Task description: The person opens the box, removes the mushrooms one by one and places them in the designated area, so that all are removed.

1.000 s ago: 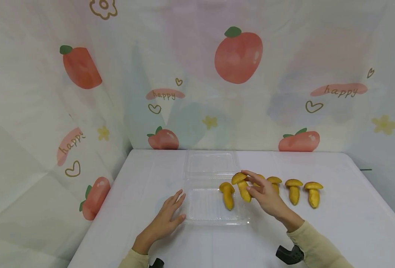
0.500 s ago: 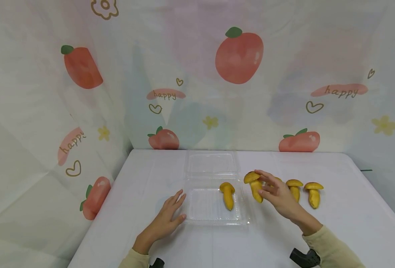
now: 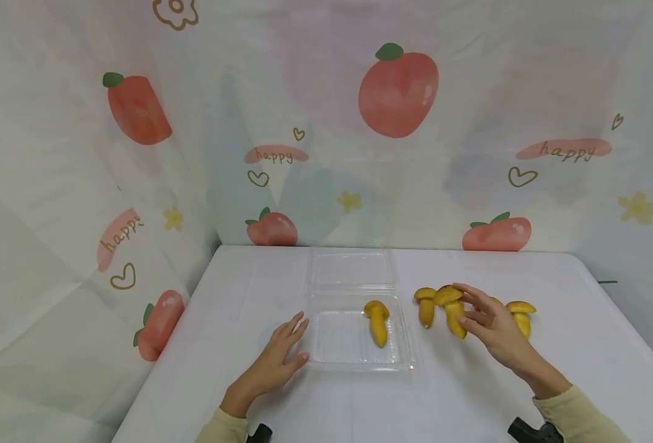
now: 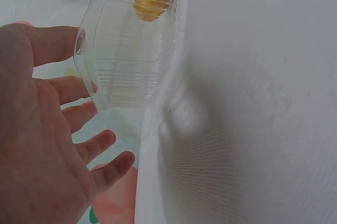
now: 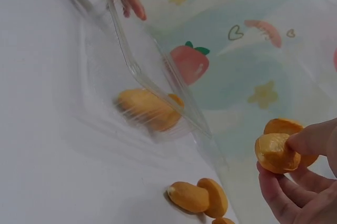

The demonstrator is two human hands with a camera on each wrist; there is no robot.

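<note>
Right hand (image 3: 495, 329) pinches a mushroom (image 3: 455, 317) among the loose ones, right of the box (image 3: 334, 338)
From here I see thumb and fingers clamped on it; one loose mushroom (image 3: 425, 307) lies on the table (image 3: 581, 351) just to its left, others sit partly hidden behind the hand, and one more (image 3: 379, 323) lies in the box, its lid (image 3: 351, 271) folded back. The left hand (image 3: 277, 360) has its fingers spread at the box's left edge; whether it presses, I can't tell. My guess is this one is joining the loose row, so the next move calls for lowering it gently, clear of its neighbours, then letting go
</note>
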